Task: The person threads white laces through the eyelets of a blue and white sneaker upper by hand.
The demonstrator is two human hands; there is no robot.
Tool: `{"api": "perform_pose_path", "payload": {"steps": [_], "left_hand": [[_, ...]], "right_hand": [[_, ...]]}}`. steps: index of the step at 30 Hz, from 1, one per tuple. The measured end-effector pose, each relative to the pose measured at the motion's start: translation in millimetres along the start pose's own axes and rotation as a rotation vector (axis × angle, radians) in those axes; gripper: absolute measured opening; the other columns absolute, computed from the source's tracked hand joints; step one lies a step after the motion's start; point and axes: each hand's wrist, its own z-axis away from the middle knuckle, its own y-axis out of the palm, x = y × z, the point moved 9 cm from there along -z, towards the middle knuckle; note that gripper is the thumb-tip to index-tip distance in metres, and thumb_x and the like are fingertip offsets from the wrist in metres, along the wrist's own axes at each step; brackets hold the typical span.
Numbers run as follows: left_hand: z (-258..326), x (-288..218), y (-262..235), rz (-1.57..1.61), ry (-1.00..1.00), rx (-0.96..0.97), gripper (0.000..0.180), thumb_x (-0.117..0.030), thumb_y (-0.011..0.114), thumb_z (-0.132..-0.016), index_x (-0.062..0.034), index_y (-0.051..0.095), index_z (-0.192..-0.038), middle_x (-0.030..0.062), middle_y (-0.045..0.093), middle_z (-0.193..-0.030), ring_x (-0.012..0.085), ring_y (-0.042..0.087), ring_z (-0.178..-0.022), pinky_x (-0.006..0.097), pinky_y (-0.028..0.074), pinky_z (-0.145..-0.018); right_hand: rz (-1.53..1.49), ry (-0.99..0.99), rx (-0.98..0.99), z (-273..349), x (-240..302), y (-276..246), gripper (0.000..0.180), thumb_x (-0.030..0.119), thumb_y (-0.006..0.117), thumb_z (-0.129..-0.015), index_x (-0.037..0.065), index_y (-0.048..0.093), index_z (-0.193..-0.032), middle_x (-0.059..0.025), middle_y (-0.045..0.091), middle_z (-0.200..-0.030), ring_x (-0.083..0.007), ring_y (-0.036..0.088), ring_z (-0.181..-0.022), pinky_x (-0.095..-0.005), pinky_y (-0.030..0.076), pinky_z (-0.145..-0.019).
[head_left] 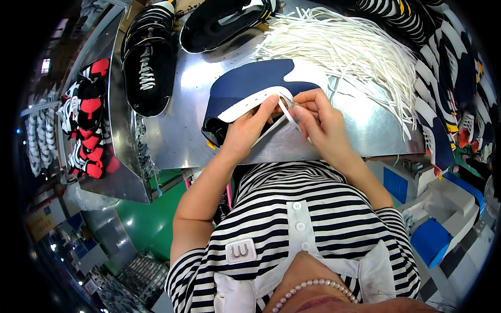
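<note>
A navy and white shoe upper (245,78) lies on the metal table before me, its white eyelet strip (245,107) turned toward my body. My left hand (250,128) grips this strip, the thumb on top and the other fingers mostly hidden beneath. Close beside it, my right hand (323,122) pinches a white shoelace (284,110) near the end of the strip. The lace makes a narrow loop there, and a length of it slants down under my hands. Something small and shiny shows at the right fingertips, too small to name.
Beyond the upper lies a big heap of white laces (339,47). Black shoe uppers (148,68) rest at the table's far left. More navy and white uppers (436,130) hang along the right side. Red, black and white pieces (91,120) are stacked left of the metal table (180,133).
</note>
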Motion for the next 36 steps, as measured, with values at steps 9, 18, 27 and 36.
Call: {"api": "perform_pose_path", "payload": {"steps": [9,18,27,36], "left_hand": [[4.1,-7.9,-1.9,-0.180,0.090,0.023,0.025,-0.021,0.060,-0.098,0.0007,0.068,-0.108,0.0036,0.069,-0.097,0.0102,0.061,-0.089,0.024,0.049,-0.079],[23.3,-41.6,10.0,-0.577,0.667,-0.031,0.019,-0.011,0.066,-0.089,-0.0008,0.068,-0.105,0.0099,0.069,-0.094,0.0221,0.067,-0.084,0.031,0.051,-0.074],[17.8,6.9,-21.1,-0.259,0.086,0.049,0.029,-0.021,0.055,-0.099,0.0031,0.068,-0.108,0.0080,0.072,-0.098,0.0107,0.057,-0.071,0.022,0.049,-0.071],[2.8,-6.5,-30.6,-0.412,0.165,0.000,0.034,-0.028,0.057,-0.099,0.0034,0.068,-0.103,0.0092,0.072,-0.088,0.0183,0.068,-0.078,0.030,0.052,-0.073]], "right_hand": [[0.022,0.036,0.066,-6.2,0.9,-3.5,0.012,0.010,0.057,-0.096,-0.002,0.056,-0.100,-0.0081,0.071,-0.081,-0.0114,0.060,-0.055,-0.0252,0.048,-0.052],[0.287,-0.089,-0.001,-9.2,5.0,0.4,0.016,0.009,0.057,-0.092,-0.004,0.052,-0.099,-0.0169,0.067,-0.072,-0.0324,0.065,-0.060,-0.0393,0.051,-0.057],[0.564,-0.056,0.236,-7.5,14.8,-8.3,0.018,0.014,0.059,-0.093,0.002,0.057,-0.107,-0.0094,0.064,-0.075,-0.0192,0.060,-0.060,-0.0326,0.047,-0.059],[-0.016,0.185,-0.040,-41.9,-30.5,-29.4,0.033,0.016,0.081,-0.077,0.004,0.064,-0.103,0.0004,0.065,-0.087,-0.0062,0.058,-0.078,-0.0200,0.045,-0.069]]}}
